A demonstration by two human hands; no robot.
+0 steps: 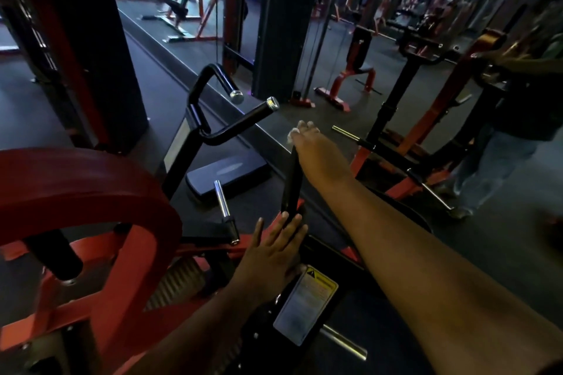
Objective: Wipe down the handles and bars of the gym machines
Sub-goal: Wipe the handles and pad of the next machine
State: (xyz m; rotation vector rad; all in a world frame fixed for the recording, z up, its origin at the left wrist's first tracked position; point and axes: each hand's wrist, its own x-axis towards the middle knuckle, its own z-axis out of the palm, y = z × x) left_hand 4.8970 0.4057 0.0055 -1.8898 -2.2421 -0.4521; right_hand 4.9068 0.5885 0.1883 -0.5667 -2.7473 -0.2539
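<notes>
Right hand (307, 143) grips the top of a black handle (291, 179) through a white cloth (292, 134); left hand (271, 250), fingers straight, rests at its base.

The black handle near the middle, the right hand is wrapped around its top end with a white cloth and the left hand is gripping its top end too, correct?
Not quite. In the head view the left hand rests with straight fingers at the lower end of the black handle, not its top. The right hand is at the top end with the white cloth.
</notes>
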